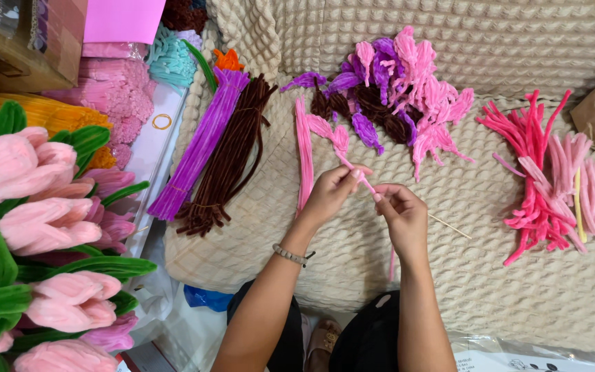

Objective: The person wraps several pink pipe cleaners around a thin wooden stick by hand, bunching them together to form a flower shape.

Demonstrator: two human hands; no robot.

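Both hands meet over the cream waffle-textured blanket [394, 289]: the left hand [330, 193] and right hand [402, 213] pinch a fuzzy pink pipe cleaner [342, 148] between closed fingertips. Beyond lie a purple bundle [201, 148], a brown bundle [232, 151], and folded pink-purple petals [408, 89].

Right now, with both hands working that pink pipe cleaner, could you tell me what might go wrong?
The thin wooden stick lies loose beside the right hand; a nudge could roll it off the cream blanket. The pink pipe cleaner is pinched only at its end between the left hand and the right, so it may slip. Its free end could snag the pile of finished petals.
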